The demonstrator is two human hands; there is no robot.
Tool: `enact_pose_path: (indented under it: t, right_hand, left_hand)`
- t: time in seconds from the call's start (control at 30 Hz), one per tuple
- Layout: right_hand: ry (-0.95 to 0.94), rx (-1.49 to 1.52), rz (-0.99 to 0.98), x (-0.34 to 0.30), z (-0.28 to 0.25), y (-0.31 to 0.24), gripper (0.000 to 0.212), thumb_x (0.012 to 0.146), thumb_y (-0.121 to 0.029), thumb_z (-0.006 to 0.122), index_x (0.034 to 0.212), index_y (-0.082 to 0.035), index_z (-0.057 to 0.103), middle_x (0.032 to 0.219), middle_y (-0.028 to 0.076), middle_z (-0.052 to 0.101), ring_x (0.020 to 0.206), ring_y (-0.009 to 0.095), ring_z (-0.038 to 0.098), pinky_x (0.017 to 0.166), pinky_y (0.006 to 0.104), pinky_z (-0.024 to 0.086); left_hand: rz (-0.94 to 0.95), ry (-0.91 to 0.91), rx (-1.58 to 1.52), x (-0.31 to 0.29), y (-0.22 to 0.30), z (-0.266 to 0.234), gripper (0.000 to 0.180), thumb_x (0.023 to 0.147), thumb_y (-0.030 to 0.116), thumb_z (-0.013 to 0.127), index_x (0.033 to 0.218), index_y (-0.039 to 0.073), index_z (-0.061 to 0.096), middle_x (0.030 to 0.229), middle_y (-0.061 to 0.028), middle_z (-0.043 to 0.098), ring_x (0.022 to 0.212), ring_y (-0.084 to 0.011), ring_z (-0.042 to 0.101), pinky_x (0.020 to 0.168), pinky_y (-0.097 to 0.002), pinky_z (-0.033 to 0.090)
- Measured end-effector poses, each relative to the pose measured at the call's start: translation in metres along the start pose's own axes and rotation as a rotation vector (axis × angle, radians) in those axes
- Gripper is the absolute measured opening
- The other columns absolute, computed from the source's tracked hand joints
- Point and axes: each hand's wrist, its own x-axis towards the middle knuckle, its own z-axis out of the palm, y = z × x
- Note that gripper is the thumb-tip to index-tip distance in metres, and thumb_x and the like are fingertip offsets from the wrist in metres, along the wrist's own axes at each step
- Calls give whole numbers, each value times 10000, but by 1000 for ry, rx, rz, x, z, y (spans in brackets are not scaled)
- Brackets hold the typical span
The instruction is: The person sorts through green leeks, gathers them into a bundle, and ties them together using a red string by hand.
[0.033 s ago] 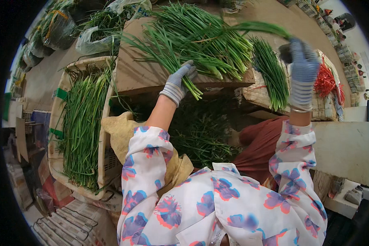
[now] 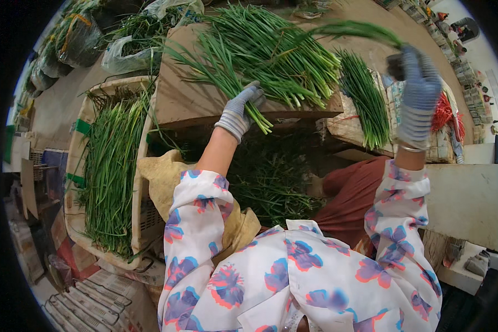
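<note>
My left hand point(image 2: 240, 112), in a grey-blue knit glove, is closed round a small bunch of garlic chives point(image 2: 222, 72), its pale ends poking out below the fingers. Off to the right, my gloved right hand point(image 2: 418, 91) is raised and somewhat smeared by motion. From its fingers a thin bunch of long green chives point(image 2: 365, 31) trails leftward over the board. Between my hands lies a large heap of chives point(image 2: 271, 52), white ends toward the right, on a brown board point(image 2: 177, 102).
A cream crate point(image 2: 137, 205) of chives stands left of the board. Right of it, a neat chive bundle point(image 2: 364, 99) rests beside red ties point(image 2: 442, 113). Loose greens point(image 2: 276, 182) lie below the board. Plastic bags point(image 2: 128, 60) of greens sit at the far left.
My right hand has shifted a little to the right and up, drawing its chives along with it. The left hand stays where it was, still gripping its bunch.
</note>
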Motion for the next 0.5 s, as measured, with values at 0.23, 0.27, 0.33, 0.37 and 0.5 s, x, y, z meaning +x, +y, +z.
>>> enact_pose_path:
  t: [0.23, 0.27, 0.33, 0.37, 0.5]
  right_hand:
    - [214, -223, -516, 39, -26, -42, 149, 839, -144, 593, 932, -45, 653, 808, 73, 671, 694, 137, 652, 617, 237, 529]
    - [193, -376, -600, 31, -16, -31, 139, 836, -143, 598, 916, -45, 657, 812, 72, 670, 694, 130, 649, 610, 231, 523]
    - [-126, -214, -483, -16, 40, -8, 205, 744, -118, 681, 940, -87, 633, 784, 61, 657, 624, 143, 628, 557, 267, 496]
    - [-268, -227, -525, -39, 60, -7, 204, 722, -125, 678, 913, -101, 611, 726, 74, 629, 559, 190, 608, 506, 294, 482]
    - [-845, -423, -468, -149, 101, 23, 180, 714, -141, 616, 879, -114, 551, 644, 67, 568, 547, 250, 570, 486, 337, 443]
  left_hand:
    - [-216, 207, -22, -51, 18, 42, 263, 875, 134, 510, 1119, 40, 484, 802, -45, 548, 771, -208, 551, 766, -385, 506]
    - [-195, 170, -78, -61, 18, 39, 256, 876, 133, 508, 1113, 38, 486, 816, -51, 552, 751, -201, 544, 742, -366, 509]
    - [-126, -22, -177, -81, 18, 3, 233, 854, 147, 556, 1056, 44, 503, 855, -55, 569, 671, -161, 531, 626, -299, 483]
    - [-117, 31, -103, -94, 19, 7, 266, 855, 151, 562, 1087, 38, 498, 972, -75, 577, 623, -121, 517, 541, -241, 454]
    - [-131, -31, -37, -113, 6, 9, 452, 833, 259, 611, 1206, 44, 471, 1101, -68, 558, 573, -34, 471, 451, -178, 373]
